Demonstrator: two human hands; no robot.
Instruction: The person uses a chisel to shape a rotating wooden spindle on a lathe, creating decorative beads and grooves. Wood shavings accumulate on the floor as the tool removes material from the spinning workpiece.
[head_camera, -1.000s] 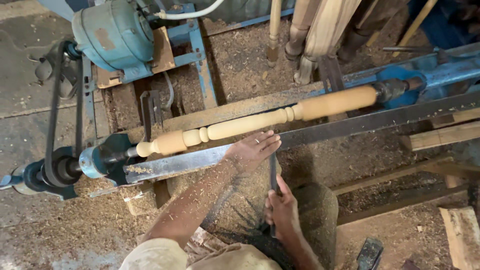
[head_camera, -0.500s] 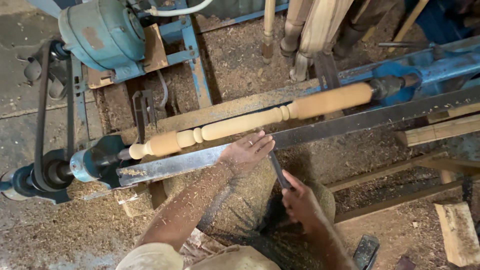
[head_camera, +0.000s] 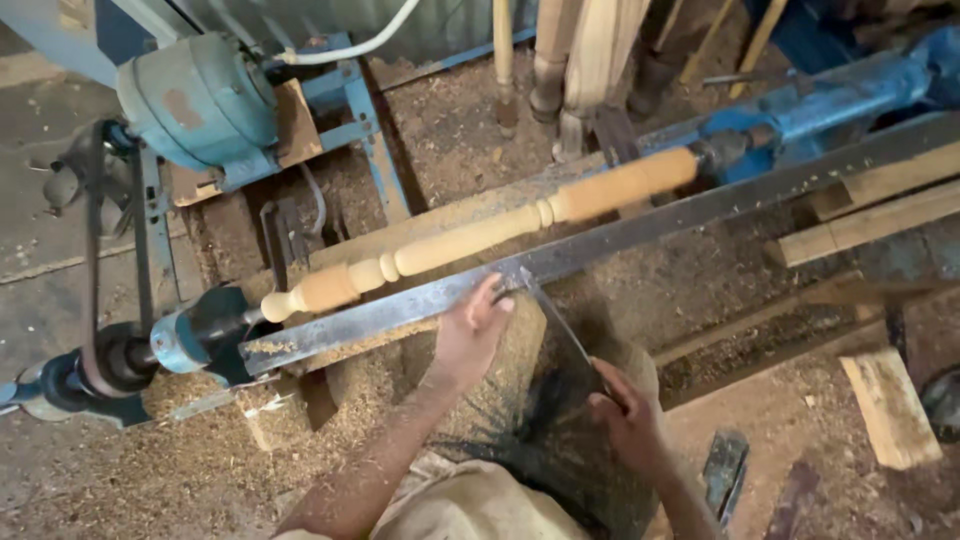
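Since earlier, left hand (head_camera: 470, 335) slid down onto the tool rest (head_camera: 600, 245); right hand (head_camera: 625, 415) grips chisel (head_camera: 560, 330). Its tip could catch the spindle (head_camera: 480, 235) just above.

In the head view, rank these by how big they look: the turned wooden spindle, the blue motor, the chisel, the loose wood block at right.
1. Turned wooden spindle, longest by far.
2. Blue motor.
3. Chisel and wood block: unsure; they look similar, and the right hand hides the chisel's handle.

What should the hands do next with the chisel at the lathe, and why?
Probably ease the chisel tip forward over the tool rest to the spindle: the left hand steadies it on the rest, the right hand grips the handle, and the tip sits short of the wood.
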